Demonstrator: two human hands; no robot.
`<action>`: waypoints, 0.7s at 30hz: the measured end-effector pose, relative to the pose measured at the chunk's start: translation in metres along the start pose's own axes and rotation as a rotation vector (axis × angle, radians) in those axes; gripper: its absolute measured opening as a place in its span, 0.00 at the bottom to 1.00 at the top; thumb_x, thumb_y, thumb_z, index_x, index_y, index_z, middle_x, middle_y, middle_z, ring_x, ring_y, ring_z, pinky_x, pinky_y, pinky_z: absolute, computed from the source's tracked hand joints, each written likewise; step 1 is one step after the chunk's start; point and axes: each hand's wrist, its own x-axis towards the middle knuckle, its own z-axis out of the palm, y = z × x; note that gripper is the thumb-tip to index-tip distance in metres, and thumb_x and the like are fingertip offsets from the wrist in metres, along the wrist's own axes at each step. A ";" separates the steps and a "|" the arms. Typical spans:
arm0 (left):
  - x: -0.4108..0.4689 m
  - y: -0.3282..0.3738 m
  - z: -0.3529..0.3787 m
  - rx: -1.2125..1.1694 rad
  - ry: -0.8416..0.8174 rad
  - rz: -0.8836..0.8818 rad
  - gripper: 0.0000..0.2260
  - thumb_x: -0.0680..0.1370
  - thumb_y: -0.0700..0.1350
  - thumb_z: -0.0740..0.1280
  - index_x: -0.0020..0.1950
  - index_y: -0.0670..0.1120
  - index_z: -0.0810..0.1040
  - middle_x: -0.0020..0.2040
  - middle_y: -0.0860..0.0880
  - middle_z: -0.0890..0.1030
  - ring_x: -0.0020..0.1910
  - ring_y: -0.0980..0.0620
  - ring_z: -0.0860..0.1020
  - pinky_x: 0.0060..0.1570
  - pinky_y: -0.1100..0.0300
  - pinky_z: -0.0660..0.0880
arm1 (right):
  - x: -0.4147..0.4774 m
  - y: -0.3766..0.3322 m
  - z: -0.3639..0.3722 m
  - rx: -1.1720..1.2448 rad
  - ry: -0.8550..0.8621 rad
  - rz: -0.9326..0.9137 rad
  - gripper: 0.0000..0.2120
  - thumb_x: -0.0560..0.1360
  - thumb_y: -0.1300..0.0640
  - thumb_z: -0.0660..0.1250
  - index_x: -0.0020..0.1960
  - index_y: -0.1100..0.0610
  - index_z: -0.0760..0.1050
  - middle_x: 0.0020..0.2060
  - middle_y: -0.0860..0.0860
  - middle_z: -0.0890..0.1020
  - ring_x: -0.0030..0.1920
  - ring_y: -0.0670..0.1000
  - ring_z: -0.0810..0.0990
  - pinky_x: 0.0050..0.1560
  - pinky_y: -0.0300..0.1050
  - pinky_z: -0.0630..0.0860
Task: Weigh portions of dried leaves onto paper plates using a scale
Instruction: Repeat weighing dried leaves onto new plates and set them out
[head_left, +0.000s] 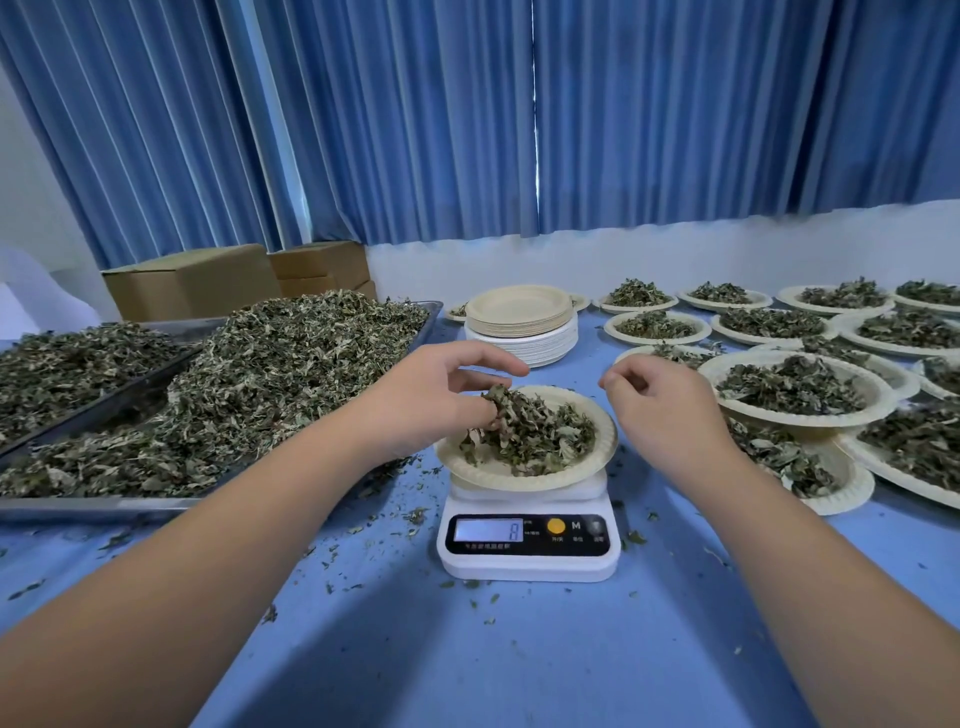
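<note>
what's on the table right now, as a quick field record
left hand: pinches dried leaves over the paper plate
right hand: fingers curled, beside the plate, contents unclear
plate position: on the scale
scale display: lit, digit unclear
tray: heaped with leaves, left
empty plates: stack behind the scale
filled plates: many, right

This is a plain workroom set up for portioning herbs. Blue pleated curtains fill the top, and cardboard boxes stand at centre left. The blue-covered table carries metal trays heaped with dried leaves, a digital scale and, at right, rows of filled paper plates.
</note>
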 end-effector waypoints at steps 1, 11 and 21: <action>-0.001 0.000 0.000 -0.011 -0.006 0.004 0.19 0.74 0.29 0.67 0.52 0.53 0.82 0.57 0.50 0.83 0.59 0.62 0.78 0.55 0.49 0.79 | 0.000 0.000 0.000 -0.005 0.001 -0.002 0.09 0.78 0.57 0.62 0.41 0.53 0.79 0.33 0.44 0.79 0.33 0.42 0.74 0.33 0.34 0.66; -0.006 -0.003 0.005 -0.033 0.049 -0.046 0.15 0.68 0.38 0.67 0.46 0.56 0.84 0.58 0.49 0.82 0.53 0.46 0.83 0.55 0.38 0.77 | 0.000 0.000 0.000 0.008 -0.005 0.010 0.09 0.77 0.57 0.62 0.41 0.53 0.79 0.30 0.43 0.77 0.31 0.41 0.73 0.32 0.36 0.66; -0.005 0.000 0.008 -0.014 0.122 -0.043 0.15 0.75 0.30 0.67 0.47 0.51 0.82 0.50 0.47 0.84 0.39 0.50 0.85 0.41 0.65 0.79 | 0.001 0.002 0.001 -0.010 0.002 0.002 0.09 0.77 0.57 0.62 0.42 0.53 0.79 0.31 0.43 0.77 0.31 0.41 0.73 0.32 0.35 0.65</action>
